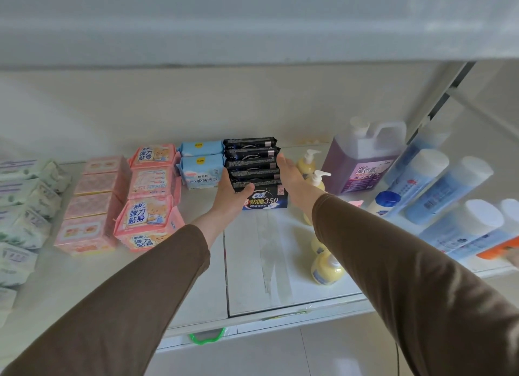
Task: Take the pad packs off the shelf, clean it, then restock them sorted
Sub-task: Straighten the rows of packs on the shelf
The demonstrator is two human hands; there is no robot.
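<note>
Brown sleeves; both hands flank the dark packs (four, rowed).

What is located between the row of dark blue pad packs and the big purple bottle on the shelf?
In the head view, yellow pump bottles stand between the dark blue pad packs and the purple bottle; the right hand also reaches in there.

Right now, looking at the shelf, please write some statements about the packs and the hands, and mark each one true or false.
1. The left hand and right hand flank the row of dark packs. True.
2. The blue packs lie right of the dark packs. False: they lie to the left.
3. The purple jug lies on its side. False: it stands upright.
4. Yellow pump bottles stand right of the dark packs. True.
</note>
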